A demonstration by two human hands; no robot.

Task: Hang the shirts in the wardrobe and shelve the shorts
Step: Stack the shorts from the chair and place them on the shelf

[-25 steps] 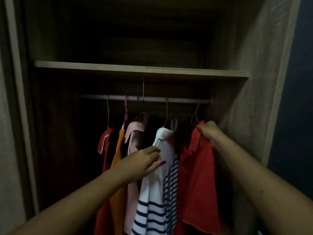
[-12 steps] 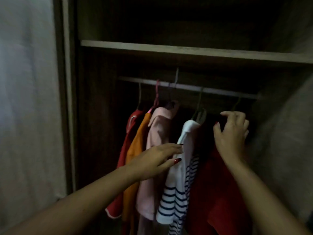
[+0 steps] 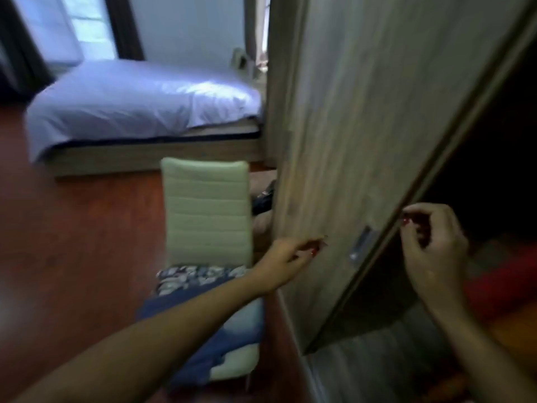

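The view is blurred and tilted. A pale green chair [image 3: 206, 205] stands left of the wardrobe door [image 3: 348, 141]. On its seat lie folded patterned shorts [image 3: 197, 276] and a dark blue garment [image 3: 209, 338]. My left hand [image 3: 290, 257] hovers in front of the door with loosely curled fingers and holds nothing. My right hand [image 3: 433, 248] hangs by the door's edge at the dark wardrobe opening, fingers loosely bent, also with nothing in it. A red shirt [image 3: 499, 280] and an orange shirt [image 3: 511, 330] show dimly inside the wardrobe.
A bed [image 3: 139, 103] with a white cover stands at the back left on a red-brown wooden floor [image 3: 87, 242]. A recessed metal handle [image 3: 360, 247] sits in the door near its edge. Something dark lies behind the chair by the door.
The view has swung left and down from the hanging rail to the chair and bed. Both hands have come off the hung shirts and dropped to the level of the door handle.
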